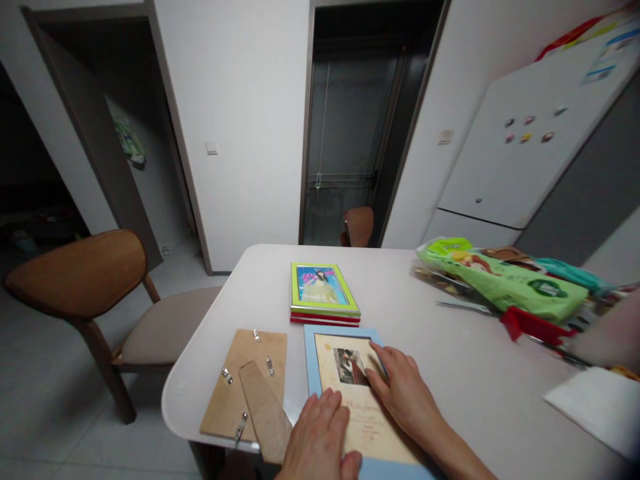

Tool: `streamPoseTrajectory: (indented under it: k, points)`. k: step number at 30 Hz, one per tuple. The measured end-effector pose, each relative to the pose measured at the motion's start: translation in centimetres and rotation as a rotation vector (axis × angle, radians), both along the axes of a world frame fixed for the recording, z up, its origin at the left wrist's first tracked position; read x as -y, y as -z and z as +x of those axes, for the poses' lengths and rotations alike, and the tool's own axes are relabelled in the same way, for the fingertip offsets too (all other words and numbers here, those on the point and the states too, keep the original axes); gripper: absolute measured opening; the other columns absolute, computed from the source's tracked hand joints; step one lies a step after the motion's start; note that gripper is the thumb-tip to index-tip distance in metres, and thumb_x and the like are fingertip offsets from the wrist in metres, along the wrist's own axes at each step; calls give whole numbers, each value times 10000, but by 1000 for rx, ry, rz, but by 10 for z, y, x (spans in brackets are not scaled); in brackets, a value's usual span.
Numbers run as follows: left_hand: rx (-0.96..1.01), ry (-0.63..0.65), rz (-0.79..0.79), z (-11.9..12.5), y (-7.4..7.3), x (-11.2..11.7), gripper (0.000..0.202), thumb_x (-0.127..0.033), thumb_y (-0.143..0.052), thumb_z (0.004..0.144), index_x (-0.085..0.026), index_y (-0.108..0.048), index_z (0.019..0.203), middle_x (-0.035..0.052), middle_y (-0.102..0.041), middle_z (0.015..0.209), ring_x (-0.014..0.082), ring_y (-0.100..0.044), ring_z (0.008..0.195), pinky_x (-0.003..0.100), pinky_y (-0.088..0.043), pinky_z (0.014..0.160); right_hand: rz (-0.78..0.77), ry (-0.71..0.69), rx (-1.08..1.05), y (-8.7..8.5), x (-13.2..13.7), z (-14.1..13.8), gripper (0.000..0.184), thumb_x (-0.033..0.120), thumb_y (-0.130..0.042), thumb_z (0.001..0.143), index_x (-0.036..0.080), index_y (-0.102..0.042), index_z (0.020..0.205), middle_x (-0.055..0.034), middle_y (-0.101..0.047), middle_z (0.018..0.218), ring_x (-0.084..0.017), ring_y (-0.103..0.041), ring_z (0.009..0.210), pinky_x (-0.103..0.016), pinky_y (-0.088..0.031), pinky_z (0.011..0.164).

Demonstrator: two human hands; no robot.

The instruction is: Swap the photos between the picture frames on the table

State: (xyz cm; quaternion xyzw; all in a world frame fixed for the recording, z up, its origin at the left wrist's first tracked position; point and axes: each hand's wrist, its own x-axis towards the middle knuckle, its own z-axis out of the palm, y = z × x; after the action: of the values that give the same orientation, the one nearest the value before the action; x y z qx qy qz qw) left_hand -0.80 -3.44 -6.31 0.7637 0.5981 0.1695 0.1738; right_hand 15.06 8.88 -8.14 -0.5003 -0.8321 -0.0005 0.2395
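Seen from the head camera, the left hand (317, 437) lay flat with its fingers spread, gripping nothing, on the lower part of a cream card (373, 427). The right hand (403, 390) rested on the same card, its fingers just beside a small photo (347, 367), also open rather than holding. The card lay face up in a blue frame (311, 363) on the worktop (450, 360). Just left of the frame lay a fibreboard backing (235, 393) with metal clips (227, 375) and a strut (265, 410) folded out across it. Beyond them, a green frame (295, 287) sat on red frames (325, 321). A green bag (505, 287) lay further right. The card looked unfixed, so a sideways push from either hand could knock it askew. The backing lay close to the worktop's rounded edge, where a careless nudge might send it over, and a raised clip could snag a sleeve or scratch the frame.
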Motion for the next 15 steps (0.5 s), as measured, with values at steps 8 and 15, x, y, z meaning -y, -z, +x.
streamPoseTrajectory:
  k: [8, 15]
  points:
    - [-69, 65, -39, -11, 13, 0, 757, -389, -593, 619, -96, -277, 1241, 158, -197, 1342, 274, -127, 1235, 461, -207, 980, 3, -24, -59, 5, 5, -2, 376, 333, -414, 755, 121, -536, 1040, -132, -498, 1055, -230, -444, 963, -372, -359, 846]
    - [-147, 104, -104, -10, -21, -2, 715, -224, -627, 551, -87, -337, 1190, 171, -293, 1309, 270, -235, 1208, 488, -195, 967, -50, -77, 83, -10, 18, -18, 331, 308, -436, 727, 213, -560, 1019, -109, -510, 1094, -261, -430, 991, -394, -362, 784]
